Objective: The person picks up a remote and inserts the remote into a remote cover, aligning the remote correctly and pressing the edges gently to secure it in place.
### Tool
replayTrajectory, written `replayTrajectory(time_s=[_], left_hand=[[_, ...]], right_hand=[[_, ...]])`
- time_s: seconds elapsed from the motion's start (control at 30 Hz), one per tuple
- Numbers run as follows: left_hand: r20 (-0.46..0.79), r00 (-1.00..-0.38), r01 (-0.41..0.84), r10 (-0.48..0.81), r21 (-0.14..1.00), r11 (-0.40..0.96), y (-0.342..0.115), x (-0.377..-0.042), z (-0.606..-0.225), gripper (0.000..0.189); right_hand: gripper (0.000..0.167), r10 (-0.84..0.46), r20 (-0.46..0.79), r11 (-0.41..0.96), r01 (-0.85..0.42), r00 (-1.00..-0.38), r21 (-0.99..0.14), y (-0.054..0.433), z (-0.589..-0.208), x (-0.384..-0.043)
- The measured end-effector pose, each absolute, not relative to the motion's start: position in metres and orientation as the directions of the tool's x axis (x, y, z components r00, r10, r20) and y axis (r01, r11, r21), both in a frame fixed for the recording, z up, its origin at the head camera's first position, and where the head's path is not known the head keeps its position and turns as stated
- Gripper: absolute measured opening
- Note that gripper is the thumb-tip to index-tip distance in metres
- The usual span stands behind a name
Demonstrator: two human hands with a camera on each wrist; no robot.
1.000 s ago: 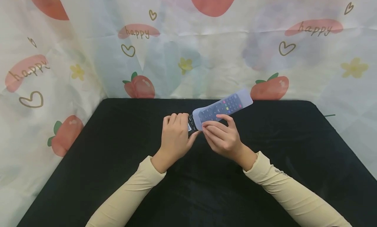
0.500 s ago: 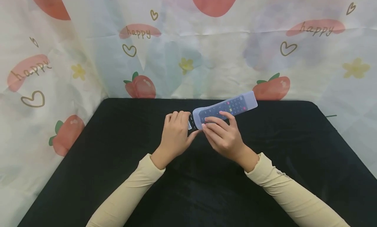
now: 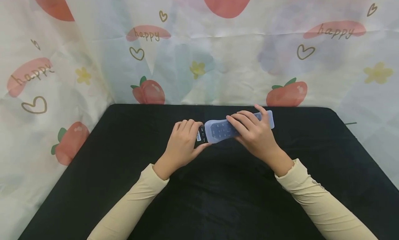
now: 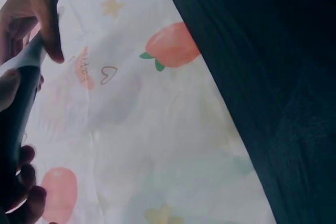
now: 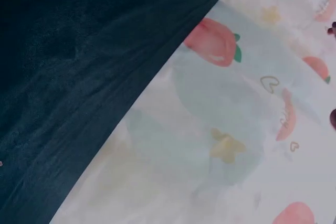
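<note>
Likely handles light: stiff remote [image 3: 202,133], soft cover [image 3: 219,131]; aptly gripped by left hand [image 3: 182,143] at bare end, right hand [image 3: 256,135] round cover.

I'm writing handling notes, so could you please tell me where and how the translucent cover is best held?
Probably across the long edges of the translucent cover, near its right end, coming from the person's right, as the right hand does: it is long and narrow, and the left hand holds the remote where it sticks out at the left.
</note>
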State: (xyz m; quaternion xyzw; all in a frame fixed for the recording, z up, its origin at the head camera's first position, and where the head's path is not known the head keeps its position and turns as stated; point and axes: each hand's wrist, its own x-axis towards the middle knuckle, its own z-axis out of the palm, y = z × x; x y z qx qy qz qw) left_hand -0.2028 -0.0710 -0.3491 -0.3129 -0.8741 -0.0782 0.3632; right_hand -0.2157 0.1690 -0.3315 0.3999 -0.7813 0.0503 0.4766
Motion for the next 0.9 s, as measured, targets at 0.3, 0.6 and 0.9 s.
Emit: replayTrajectory(time_s=[0.3,0.6,0.9], left_hand=[[0.584,-0.568,0.619,0.580,-0.161,0.768,-0.072,-0.202,-0.348,0.056],[0.585,-0.569,0.591,0.578,-0.197,0.782,-0.076,-0.203,-0.344,0.049],[0.508,-0.586,0.620,0.631,-0.221,0.753,-0.085,-0.206,-0.341,0.048]], right_hand=[[0.064,-0.617,0.744,0.651,-0.696,-0.255,0.302,0.173,-0.321,-0.220],[0.070,-0.655,0.666,0.653,-0.712,-0.358,0.259,0.173,-0.319,-0.220],[0.064,-0.652,0.557,0.707,-0.679,-0.514,0.200,0.181,-0.315,-0.221]])
